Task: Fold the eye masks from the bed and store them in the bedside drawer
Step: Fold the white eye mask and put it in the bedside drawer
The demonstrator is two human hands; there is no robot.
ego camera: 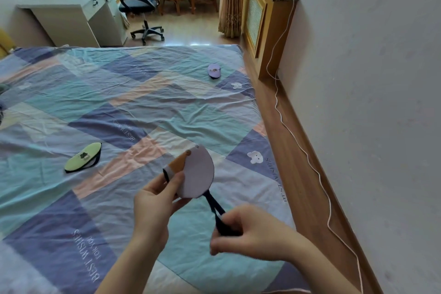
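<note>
A folded lilac eye mask (196,174) with an orange patch is held up over the bed, pinched at its lower left edge by my left hand (155,200). Its dark elastic strap (216,210) runs down to my right hand (241,230), which is closed around the strap's end and pulls it taut. A yellow-green eye mask (82,157) with a dark strap lies flat on the bed to the left. A small folded purple eye mask (214,70) rests near the bed's far right edge. No bedside drawer is in view.
The bed (124,107) carries a patchwork sheet in blue, teal and pink. A wooden floor strip with a white cable (281,122) runs along the wall on the right. Beyond the bed stand a white desk (78,14), an office chair (143,0) and a radiator cover (267,19).
</note>
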